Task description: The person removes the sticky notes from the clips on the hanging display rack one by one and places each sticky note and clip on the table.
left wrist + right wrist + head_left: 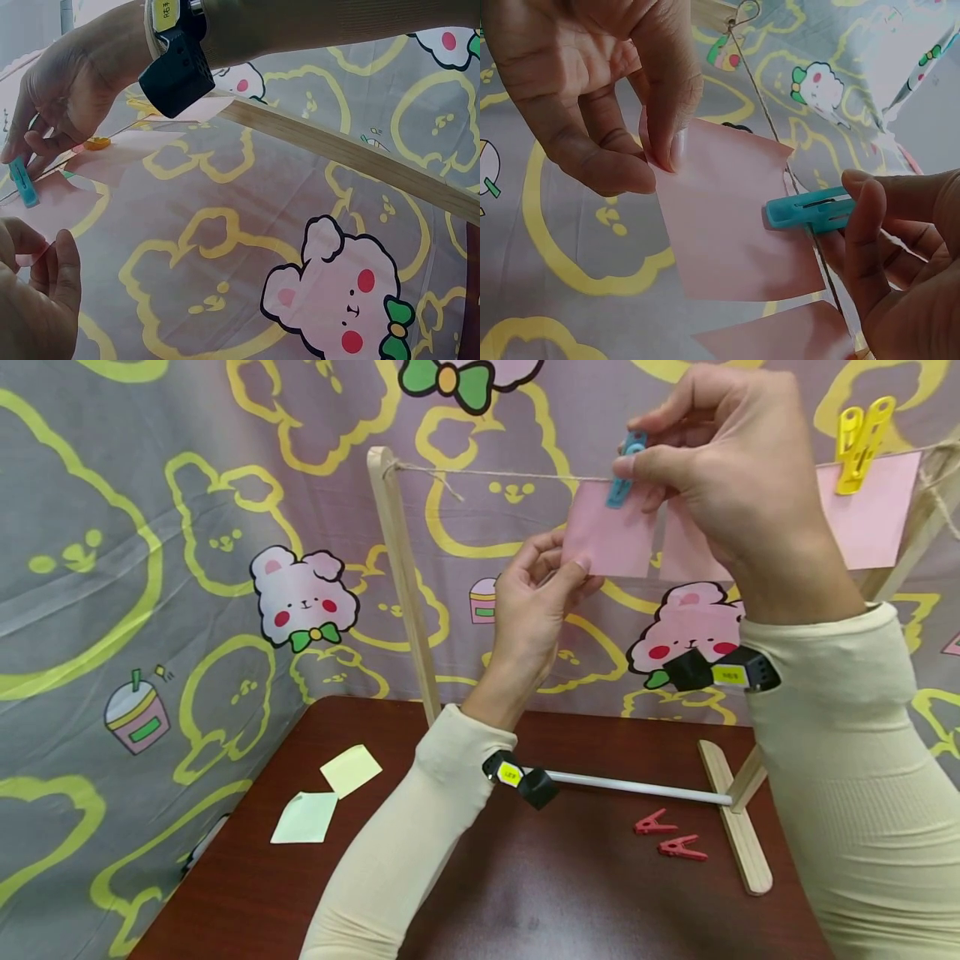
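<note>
My right hand [742, 477] pinches a blue clothespin [619, 492] between thumb and fingers, up at the twine [502, 473]. In the right wrist view, the clothespin's end [787, 212] overlaps the upper edge of a pink paper note [727, 217]. My left hand [532, 602] pinches that note's lower left corner. Close beside it hangs a second pink note [686, 547], partly hidden by my right hand; an orange-yellow clip [97, 142] shows at its top in the left wrist view. Farther right, a yellow clothespin [862, 447] holds a third pink note [870, 518] on the twine.
Twine runs between wooden posts, the left post [405, 577] standing behind my left hand. A white rod [637, 787] meets the right wooden foot [738, 827]. Two red clothespins [682, 847] lie near it. Yellow [351, 771] and pale green [305, 818] notes lie left on the table [562, 893].
</note>
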### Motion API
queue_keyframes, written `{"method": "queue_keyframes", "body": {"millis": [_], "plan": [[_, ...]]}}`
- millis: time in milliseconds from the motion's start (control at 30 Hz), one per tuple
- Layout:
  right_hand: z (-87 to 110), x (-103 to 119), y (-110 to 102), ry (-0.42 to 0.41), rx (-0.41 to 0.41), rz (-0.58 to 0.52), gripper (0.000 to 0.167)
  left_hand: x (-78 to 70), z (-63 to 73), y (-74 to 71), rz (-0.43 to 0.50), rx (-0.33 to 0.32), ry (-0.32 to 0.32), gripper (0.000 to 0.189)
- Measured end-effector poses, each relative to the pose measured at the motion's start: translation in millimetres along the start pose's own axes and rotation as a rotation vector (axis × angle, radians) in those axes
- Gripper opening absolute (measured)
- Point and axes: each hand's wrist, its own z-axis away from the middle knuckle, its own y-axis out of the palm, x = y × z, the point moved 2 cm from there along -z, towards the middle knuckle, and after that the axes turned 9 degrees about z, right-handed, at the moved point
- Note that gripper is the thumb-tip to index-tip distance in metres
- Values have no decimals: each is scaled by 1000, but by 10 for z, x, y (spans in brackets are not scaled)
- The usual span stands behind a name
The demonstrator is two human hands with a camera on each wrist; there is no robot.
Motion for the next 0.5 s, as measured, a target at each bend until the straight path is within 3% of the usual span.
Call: {"method": "queue_keyframes", "body": {"millis": [233,500], "plan": [[8,13,-11,-91,-44,1,12,0,0,0,2,3,-5,28],[-3,12,1,-125,-55,-69,14,-4,3,4,-2,7,-2,27]]}}
